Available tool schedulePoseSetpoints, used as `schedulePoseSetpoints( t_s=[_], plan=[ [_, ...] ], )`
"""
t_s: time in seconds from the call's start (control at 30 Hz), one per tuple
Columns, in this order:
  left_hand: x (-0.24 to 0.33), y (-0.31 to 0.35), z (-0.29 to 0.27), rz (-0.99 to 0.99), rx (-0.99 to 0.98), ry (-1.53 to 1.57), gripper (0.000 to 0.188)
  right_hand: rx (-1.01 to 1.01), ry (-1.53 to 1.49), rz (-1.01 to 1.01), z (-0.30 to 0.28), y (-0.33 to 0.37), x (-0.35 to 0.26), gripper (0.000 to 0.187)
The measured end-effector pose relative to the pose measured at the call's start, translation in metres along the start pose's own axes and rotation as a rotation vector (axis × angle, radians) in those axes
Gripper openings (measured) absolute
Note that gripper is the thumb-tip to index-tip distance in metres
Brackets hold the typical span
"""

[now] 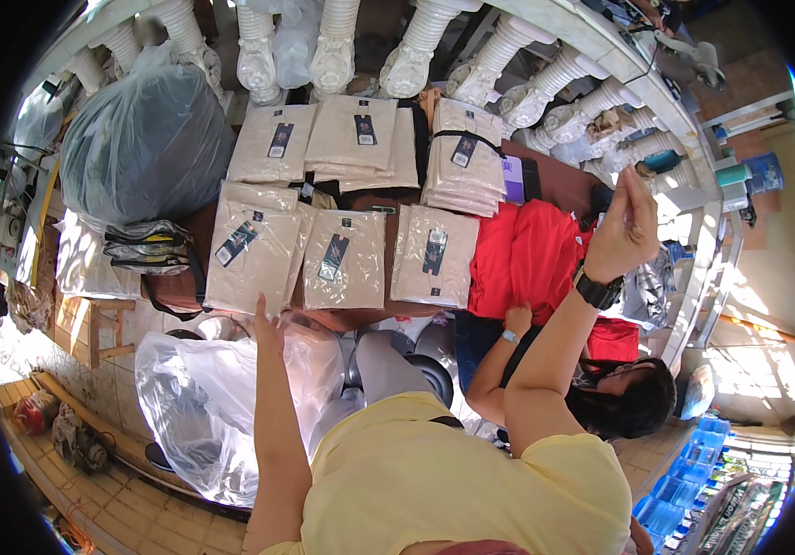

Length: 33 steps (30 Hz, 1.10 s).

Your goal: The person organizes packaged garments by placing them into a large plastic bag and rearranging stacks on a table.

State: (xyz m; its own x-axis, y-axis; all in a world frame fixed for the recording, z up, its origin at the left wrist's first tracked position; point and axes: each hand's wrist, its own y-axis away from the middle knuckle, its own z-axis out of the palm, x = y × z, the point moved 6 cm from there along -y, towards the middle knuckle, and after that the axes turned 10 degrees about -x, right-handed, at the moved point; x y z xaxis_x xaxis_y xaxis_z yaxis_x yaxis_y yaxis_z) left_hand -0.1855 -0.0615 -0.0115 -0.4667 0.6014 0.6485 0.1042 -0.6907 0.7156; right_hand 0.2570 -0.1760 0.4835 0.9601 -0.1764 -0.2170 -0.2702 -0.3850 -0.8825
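My left hand (269, 326) is low at the front edge of the table, its index finger extended at the lower edge of a packaged beige garment (247, 236). My right hand (627, 231), with a dark wristwatch, is raised at the right above the red cloth (529, 254). Its fingers are pressed together; anything between them is too small to make out. More beige garments in clear bags, each with a dark hang tag, lie in stacks: a middle one (342, 268), a right one (431, 268), and a far one (463, 153) with a black band round it.
A co-worker (633, 398) sits close on my right, one hand (517, 319) at the red cloth. A large filled plastic bag (143, 139) stands far left beside a dark pouch stack (147, 248). Loose clear plastic (198, 398) hangs near my left forearm. White balusters (334, 46) line the back.
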Motion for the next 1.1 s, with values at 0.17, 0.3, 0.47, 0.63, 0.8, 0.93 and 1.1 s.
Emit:
schedulePoseSetpoints(
  t_s=[0.17,0.3,0.47,0.63,0.8,0.93,1.1],
  plan=[
    [-0.034,-0.051,-0.001,-0.198,-0.241,0.104,0.072,0.326,-0.036,-0.047,-0.056,-0.018,-0.068,0.011],
    [-0.037,-0.083,-0.037,-0.259,-0.25,0.078,0.061,0.02,-0.42,-0.369,0.028,-0.038,-0.233,0.009],
    [-0.053,-0.084,-0.01,-0.29,-0.271,0.042,0.044,-0.493,-0.649,-0.333,0.195,0.041,-0.329,0.007],
    [-0.047,-0.069,-0.017,-0.331,-0.341,0.18,0.042,-0.584,-0.876,-0.254,0.169,0.074,-0.302,0.015],
    [-0.004,-0.102,-0.078,-0.039,-0.177,0.018,0.064,-0.844,-0.995,-0.069,0.166,0.129,-0.233,0.027],
    [-0.012,-0.08,-0.04,0.095,0.037,-0.064,0.068,-1.579,-0.668,0.391,0.288,0.312,-0.133,0.069],
    [0.006,-0.074,-0.009,0.188,-0.046,0.168,0.059,-1.583,-0.465,0.725,0.404,0.413,-0.135,0.097]
  ],
)
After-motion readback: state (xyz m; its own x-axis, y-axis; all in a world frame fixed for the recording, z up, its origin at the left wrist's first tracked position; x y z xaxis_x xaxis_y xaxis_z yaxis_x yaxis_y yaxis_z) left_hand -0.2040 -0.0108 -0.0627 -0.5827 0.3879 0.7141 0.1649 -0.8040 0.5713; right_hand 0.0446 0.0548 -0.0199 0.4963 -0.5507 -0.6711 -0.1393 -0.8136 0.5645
